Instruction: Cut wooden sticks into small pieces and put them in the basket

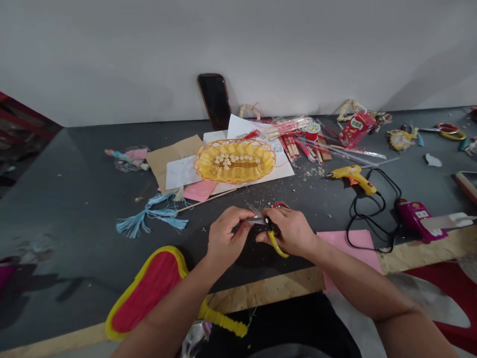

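Observation:
A pair of scissors (276,242) with red and yellow handles is in my right hand (294,229), its blades parted and pointing left. My left hand (229,231) is closed in a pinch at the blades, thumb and forefinger close together; whatever lies between them is too small to make out. Pale crumbs and bits are scattered on the dark table around the scissors. Just beyond my hands stands a yellow woven basket (238,175) with small cream-coloured pieces (227,161) in it.
Left of my hands lie a blue tassel (149,214) and a red fan-shaped piece with yellow edging (149,291). To the right are a yellow glue gun (352,176) with a black cord and a purple box (417,216). A phone (215,99) leans on the wall.

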